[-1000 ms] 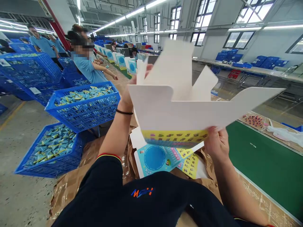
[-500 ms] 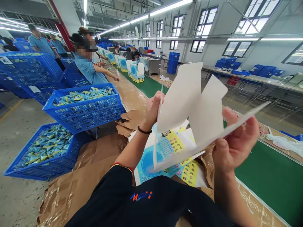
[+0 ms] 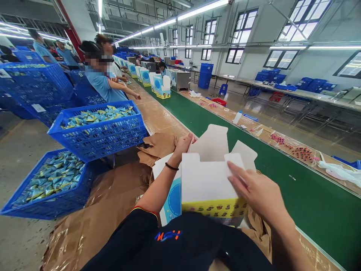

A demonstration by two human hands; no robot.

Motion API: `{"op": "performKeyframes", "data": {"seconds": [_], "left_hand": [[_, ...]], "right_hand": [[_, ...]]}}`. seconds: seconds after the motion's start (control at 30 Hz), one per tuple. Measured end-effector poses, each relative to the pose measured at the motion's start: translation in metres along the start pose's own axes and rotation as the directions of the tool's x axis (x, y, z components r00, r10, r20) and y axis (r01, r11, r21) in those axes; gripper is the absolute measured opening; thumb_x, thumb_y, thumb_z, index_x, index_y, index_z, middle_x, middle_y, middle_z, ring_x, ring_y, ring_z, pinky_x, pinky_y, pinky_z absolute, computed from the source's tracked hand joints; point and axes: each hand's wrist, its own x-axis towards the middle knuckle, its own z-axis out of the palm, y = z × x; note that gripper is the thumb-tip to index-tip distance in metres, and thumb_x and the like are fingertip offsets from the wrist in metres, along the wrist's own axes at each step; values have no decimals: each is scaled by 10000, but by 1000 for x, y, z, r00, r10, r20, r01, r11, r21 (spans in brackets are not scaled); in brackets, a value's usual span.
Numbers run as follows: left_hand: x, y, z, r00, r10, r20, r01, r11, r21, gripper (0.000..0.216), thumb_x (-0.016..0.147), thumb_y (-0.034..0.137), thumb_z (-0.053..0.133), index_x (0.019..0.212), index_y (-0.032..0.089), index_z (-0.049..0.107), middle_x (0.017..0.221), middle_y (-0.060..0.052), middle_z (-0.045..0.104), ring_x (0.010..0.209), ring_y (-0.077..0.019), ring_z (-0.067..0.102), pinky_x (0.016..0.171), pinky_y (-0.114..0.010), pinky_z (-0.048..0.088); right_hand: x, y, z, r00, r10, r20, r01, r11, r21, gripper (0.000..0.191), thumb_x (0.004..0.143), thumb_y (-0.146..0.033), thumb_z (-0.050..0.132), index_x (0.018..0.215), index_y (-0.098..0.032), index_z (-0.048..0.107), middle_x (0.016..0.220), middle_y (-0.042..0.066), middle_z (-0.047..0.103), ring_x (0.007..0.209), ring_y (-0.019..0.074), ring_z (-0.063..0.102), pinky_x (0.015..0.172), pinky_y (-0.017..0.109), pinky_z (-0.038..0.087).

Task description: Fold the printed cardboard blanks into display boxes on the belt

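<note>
Our printed carton (image 3: 214, 209) stands part-formed, its top flaps (image 3: 246, 154) unfolded; our left hand (image 3: 182, 146) pinches one side edge, our right hand (image 3: 261, 188) touches the front panel (image 3: 207, 180), fingers loosely spread.

White carton (image 3: 211, 178), yellow patterned band (image 3: 216, 207)

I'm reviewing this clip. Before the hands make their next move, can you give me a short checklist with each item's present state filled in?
1. Left hand holding the carton at its far left edge: ok.
2. Right hand touching the near panel: ok; whether its fingers pinch it, cannot tell.
3. Upper flaps folded shut: not ok, they stand open.
4. Carton bottom closed: cannot tell, it is hidden.
5. Packets contained in the upper blue basket: ok, they lie within its rim.
</note>
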Motion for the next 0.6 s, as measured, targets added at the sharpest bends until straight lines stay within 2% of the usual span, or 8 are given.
{"op": "performKeyframes", "data": {"seconds": [0.1, 0.17, 0.23, 0.33, 0.43, 0.5, 0.57, 0.6], "left_hand": [[-4, -1, -4, 996, 87, 17, -87, 996, -1, 764, 683, 890, 687, 545, 195, 401, 680, -15, 516, 725, -142, 546, 691, -274, 464], [-13, 0, -11, 990, 140, 8, -140, 989, 49, 733, 736, 873, 657, 555, 195, 447, 697, -22, 528, 772, -156, 567, 765, -291, 478], [-25, -1, -19, 986, 169, -8, -168, 981, 97, 687, 807, 851, 602, 620, 192, 550, 759, -42, 584, 837, -177, 587, 853, -319, 482], [-41, -5, -31, 993, 116, -13, -114, 986, 118, 646, 796, 836, 631, 741, 192, 635, 862, -62, 651, 920, -205, 597, 942, -351, 477], [-49, -13, -40, 1000, 12, -9, -12, 999, 52, 598, 733, 770, 737, 680, 203, 553, 797, -38, 610, 874, -203, 585, 929, -368, 500], [-52, -18, -44, 1000, -4, -9, 4, 999, -36, 598, 736, 745, 733, 641, 207, 490, 784, -38, 589, 879, -213, 595, 940, -391, 517], [-57, -24, -45, 1000, -5, -2, 5, 998, -68, 563, 767, 737, 701, 683, 206, 533, 909, -69, 640, 1032, -253, 622, 1030, -424, 501], [-61, -28, -43, 1000, -12, -4, 12, 999, -43, 528, 767, 722, 712, 769, 207, 596, 1037, -87, 667, 1156, -279, 607, 1094, -439, 471]], "right_hand": [[-8, -17, 33, 977, -51, 207, 66, 996, -67, 493, 979, -377, 719, 1457, -395, 598, 874, 43, 645, 637, 220, 591, 637, 301, 422], [-13, -28, 51, 979, -30, 201, 42, 998, -57, 501, 990, -377, 725, 1471, -367, 589, 860, 45, 618, 670, 221, 594, 731, 326, 448], [-16, -32, 63, 990, 58, 130, -52, 997, -48, 468, 1033, -396, 670, 1487, -340, 576, 850, 47, 595, 695, 223, 587, 789, 348, 445], [-15, -30, 69, 986, 139, 98, -135, 990, -48, 400, 1058, -388, 634, 1454, -335, 611, 912, 68, 611, 735, 226, 588, 790, 357, 412], [-10, -23, 69, 973, 152, 174, -140, 987, -80, 319, 1067, -371, 619, 1380, -337, 676, 1040, 112, 639, 757, 232, 600, 764, 375, 381], [-7, -18, 70, 957, 180, 229, -160, 982, -104, 290, 1070, -348, 612, 1344, -328, 705, 1021, 121, 641, 782, 249, 612, 772, 390, 377], [-3, -16, 73, 954, 190, 233, -171, 980, -98, 288, 1067, -320, 613, 1339, -327, 709, 1011, 120, 638, 816, 261, 619, 796, 404, 383], [-1, -17, 75, 960, 180, 213, -165, 983, -83, 297, 1066, -311, 613, 1348, -328, 702, 1036, 124, 635, 837, 265, 619, 811, 410, 386]]}}
